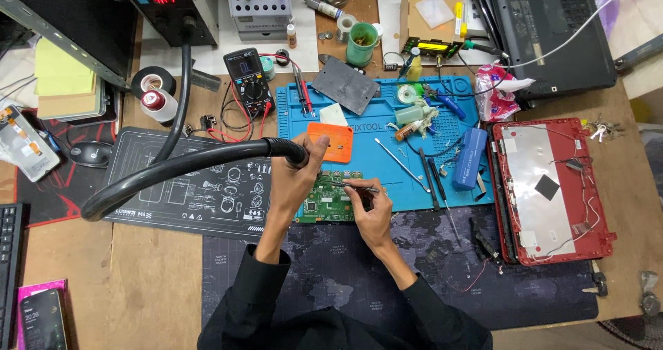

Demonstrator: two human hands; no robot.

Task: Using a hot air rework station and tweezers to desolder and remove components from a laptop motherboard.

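A green circuit board (330, 199) lies at the near edge of a blue work mat (387, 160). My left hand (295, 177) grips the end of a thick black flexible hose (179, 167), its nozzle pointing down over the board. My right hand (369, 208) holds thin metal tweezers (349, 185) with the tips over the board's upper part. An orange flat tool (333, 141) rests on the mat just beyond my left hand.
A red laptop shell (552, 191) lies open at the right, a black laptop (552, 32) behind it. A multimeter (247, 80), tape roll (153, 80), green cup (361, 44) and station box (169, 4) stand at the back. Loose tools (431, 177) and a blue case (471, 158) lie on the mat.
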